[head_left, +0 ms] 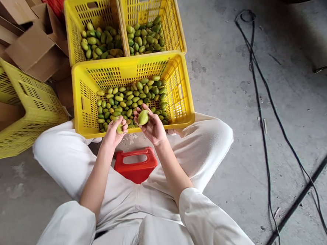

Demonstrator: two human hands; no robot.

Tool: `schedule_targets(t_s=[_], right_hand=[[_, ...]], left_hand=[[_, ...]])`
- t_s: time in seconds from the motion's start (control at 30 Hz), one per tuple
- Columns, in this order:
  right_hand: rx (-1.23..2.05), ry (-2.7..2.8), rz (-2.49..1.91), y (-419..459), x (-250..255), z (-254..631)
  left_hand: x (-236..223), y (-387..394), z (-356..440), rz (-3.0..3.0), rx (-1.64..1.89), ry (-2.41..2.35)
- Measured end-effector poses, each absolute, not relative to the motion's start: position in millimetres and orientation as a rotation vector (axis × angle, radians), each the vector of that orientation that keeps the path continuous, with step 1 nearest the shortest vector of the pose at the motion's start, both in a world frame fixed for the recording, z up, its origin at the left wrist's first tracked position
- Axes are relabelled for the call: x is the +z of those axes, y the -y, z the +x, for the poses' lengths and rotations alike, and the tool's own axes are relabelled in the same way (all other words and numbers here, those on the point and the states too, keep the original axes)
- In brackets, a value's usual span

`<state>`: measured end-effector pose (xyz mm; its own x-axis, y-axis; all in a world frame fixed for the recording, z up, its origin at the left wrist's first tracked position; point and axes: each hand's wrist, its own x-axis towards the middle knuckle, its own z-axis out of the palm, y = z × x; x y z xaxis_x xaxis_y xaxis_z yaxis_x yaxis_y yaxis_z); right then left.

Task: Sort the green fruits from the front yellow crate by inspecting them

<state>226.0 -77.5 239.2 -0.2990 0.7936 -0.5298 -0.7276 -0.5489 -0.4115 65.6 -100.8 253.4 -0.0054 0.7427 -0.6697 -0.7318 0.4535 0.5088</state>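
Observation:
I sit with a yellow plastic crate (pixel 179 116) between my knees, holding several small green mangoes (pixel 129 98). My right hand (pixel 151 127) is curled round one green mango (pixel 143 117), held palm up over the crate's near rim. My left hand (pixel 114 131) is closed on another small green mango (pixel 120 129), mostly hidden by its fingers. Both hands hover side by side just above the rim.
Two more yellow crates (pixel 72 39) (pixel 178 29) of green mangoes stand behind. A tilted yellow crate (pixel 18 105) lies at the left beside cardboard boxes (pixel 31 49). A red stool (pixel 135 165) shows under me. Black cables (pixel 259 105) run across the concrete floor at the right.

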Motion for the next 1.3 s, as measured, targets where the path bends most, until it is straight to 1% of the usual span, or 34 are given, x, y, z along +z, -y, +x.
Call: schedule_targets(t_s=[0.13,0.27,0.5,0.7,0.8,0.97,1.17,1.3], right_hand=[[1.985,0.118,-0.811,80.5,239.6,226.7],[1.987,0.015,-0.682,81.8,240.3,231.0],[2.091,0.106,-0.674,80.8,237.5,238.3],[1.961,0.115,-0.742,80.9,246.3,231.1],[1.947,0.149,-0.804,81.8,249.0,227.1],[1.963,0.014,-0.775,82.9,243.6,227.6],[1.96,0.01,-0.759,81.8,237.5,229.5],[1.956,0.024,-0.751,81.6,240.3,230.1]], left_hand=[[257.9,99.1,60.1,-0.056,1.2,-0.993],[258.5,99.0,55.3,-0.061,1.348,-0.951],[255.2,96.6,51.9,-0.084,1.422,-0.946],[249.0,103.0,51.7,-0.047,1.366,-0.934],[244.8,105.9,50.8,0.053,1.293,-0.981],[240.8,108.6,49.8,0.262,1.187,-0.845],[248.1,105.6,50.4,0.056,1.15,-0.917],[259.9,103.7,53.3,0.039,1.121,-0.887]])
